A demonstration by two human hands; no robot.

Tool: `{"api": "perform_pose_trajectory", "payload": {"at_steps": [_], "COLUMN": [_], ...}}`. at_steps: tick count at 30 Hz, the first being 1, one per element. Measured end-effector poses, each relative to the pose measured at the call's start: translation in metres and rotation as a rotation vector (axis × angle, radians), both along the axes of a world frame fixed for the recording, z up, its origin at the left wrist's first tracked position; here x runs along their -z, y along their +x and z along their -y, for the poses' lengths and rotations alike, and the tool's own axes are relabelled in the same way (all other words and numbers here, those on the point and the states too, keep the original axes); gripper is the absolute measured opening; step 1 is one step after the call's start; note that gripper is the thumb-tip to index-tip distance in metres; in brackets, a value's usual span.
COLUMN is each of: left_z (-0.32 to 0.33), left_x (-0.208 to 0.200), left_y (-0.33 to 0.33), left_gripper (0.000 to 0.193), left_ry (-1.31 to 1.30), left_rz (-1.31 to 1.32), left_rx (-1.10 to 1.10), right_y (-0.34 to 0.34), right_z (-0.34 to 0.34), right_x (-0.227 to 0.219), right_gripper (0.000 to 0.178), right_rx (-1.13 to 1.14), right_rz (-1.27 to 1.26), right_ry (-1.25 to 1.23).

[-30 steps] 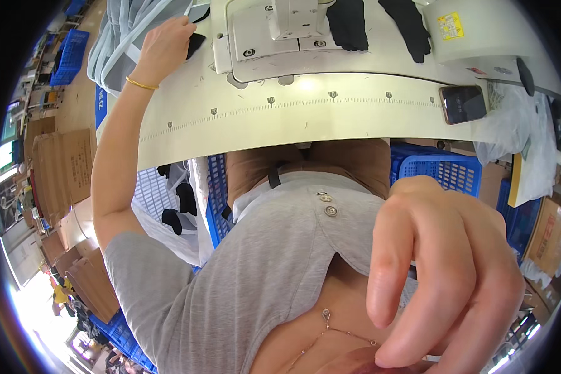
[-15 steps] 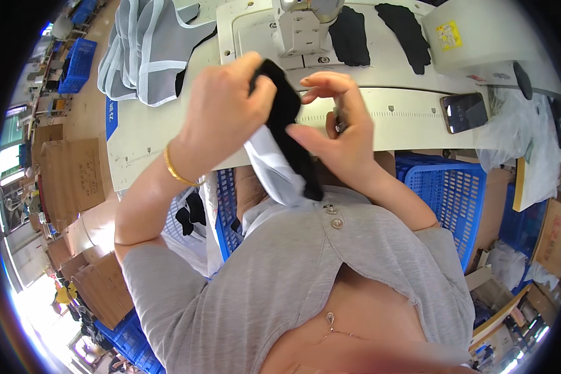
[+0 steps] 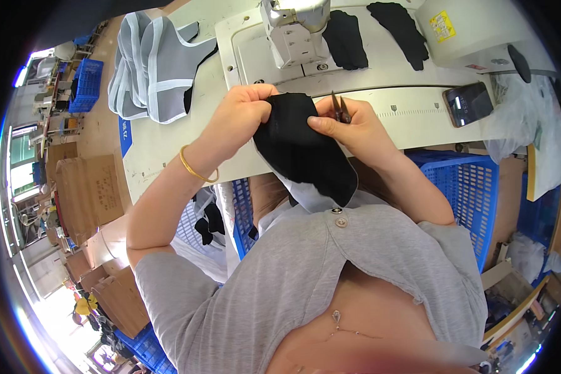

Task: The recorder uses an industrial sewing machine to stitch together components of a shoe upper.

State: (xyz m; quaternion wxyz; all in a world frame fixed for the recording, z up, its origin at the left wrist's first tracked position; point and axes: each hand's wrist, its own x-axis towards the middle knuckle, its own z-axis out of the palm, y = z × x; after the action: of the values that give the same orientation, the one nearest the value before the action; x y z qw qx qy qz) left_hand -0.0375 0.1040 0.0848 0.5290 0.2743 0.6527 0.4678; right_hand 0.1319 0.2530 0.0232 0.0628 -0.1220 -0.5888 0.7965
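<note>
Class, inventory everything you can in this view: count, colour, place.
Held cloth: one, black and whitish, centre
Snips: one, dark, cloth's right
Table: one, cream, upper centre
Sewing machine: one, white, tabletop
Stacked pieces: several, grey, table's left
Flat pieces: two, black, beside machine
Phone: one, dark, table's right
Baskets: several, blue, both sides
Boxes: several, brown, both sides
Plastic bags: several, clear, right
Shirt: one, grey, worn
Left grip: one, bare, cloth's left
Right grip: one, bare, holding cloth, snips

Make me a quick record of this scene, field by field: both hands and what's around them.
Left hand: gripping black cloth by its upper left
Right hand: thumb at the cloth's right edge, small dark snips also held
Ahead: sewing machine head
Table left: grey pale-trimmed pieces, overlapping
Table right: two black pieces, phone
</note>
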Motion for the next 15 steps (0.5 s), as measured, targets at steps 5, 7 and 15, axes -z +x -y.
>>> {"api": "perform_pose_trajectory", "payload": {"at_steps": [5, 7, 15], "left_z": [-0.004, -0.005, -0.005], "left_x": [-0.012, -0.024, 0.003], "left_y": [0.027, 0.035, 0.059], "left_gripper": [0.012, 0.015, 0.019], "left_ry": [0.038, 0.139, 0.053], "left_rz": [-0.629, -1.049, -0.853], "left_rx": [-0.068, 0.084, -0.192], "right_y": [0.005, 0.007, 0.009], "right_z": [0.003, 0.004, -0.020], "right_x": [0.002, -0.004, -0.004], "right_gripper": [0.017, 0.017, 0.012], "right_rx": [0.078, 0.107, 0.140], "right_rz": [-0.028, -0.017, -0.320], "right_ry": [0.138, 0.261, 0.803]}}
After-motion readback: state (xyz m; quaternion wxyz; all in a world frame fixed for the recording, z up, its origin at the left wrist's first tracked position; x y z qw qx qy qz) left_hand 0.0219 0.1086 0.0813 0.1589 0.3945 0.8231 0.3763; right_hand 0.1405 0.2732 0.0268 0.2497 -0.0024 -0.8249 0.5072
